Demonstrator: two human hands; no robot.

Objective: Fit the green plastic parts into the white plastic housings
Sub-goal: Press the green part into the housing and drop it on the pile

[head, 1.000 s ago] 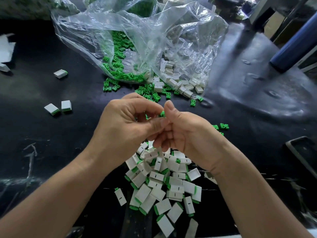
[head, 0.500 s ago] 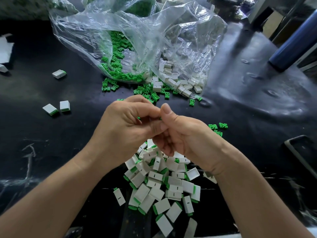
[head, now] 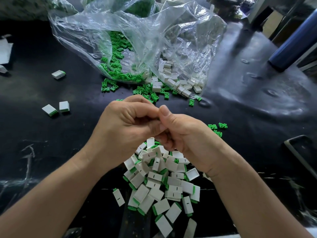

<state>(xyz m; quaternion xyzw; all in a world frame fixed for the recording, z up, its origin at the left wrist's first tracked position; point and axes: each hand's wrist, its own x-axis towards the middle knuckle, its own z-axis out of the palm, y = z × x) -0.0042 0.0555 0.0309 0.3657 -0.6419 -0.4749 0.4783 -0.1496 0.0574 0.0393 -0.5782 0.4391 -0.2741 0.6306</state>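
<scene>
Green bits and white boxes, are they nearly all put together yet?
Not yet. Done: a pile of finished housings below the wrists. In hand: the left hand and right hand meet, both curled; whatever they hold is hidden. Still to do: many loose green parts and empty white housings spill from the bag.

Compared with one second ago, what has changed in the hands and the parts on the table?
The left hand and right hand closed tighter together; the green part that showed between the thumbs a second ago is now hidden by the fingers. Nothing was visibly let go. The pile of finished pieces, the bag and the loose green parts stayed.
</scene>
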